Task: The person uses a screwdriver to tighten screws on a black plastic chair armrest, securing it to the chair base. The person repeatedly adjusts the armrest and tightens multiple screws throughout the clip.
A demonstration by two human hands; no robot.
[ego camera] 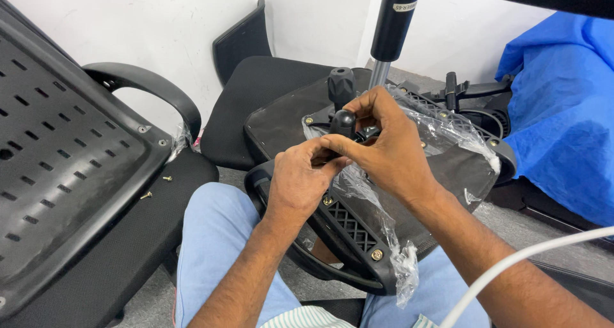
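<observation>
Fitting a small black plastic knob [343, 121] onto the upturned black seat base [358, 225].
Left hand [295, 181] and right hand [384, 145] are both pinching it; next probably comes careful twisting.

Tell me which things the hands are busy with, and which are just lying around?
Busy with: left hand, right hand, black lever, chair seat, plastic wrap.
Lying around: loose screws, blue cover, other chair, white cable.

clear plastic wrap [377, 206] on upturned seat, white label [405, 7] on black cylinder
</observation>
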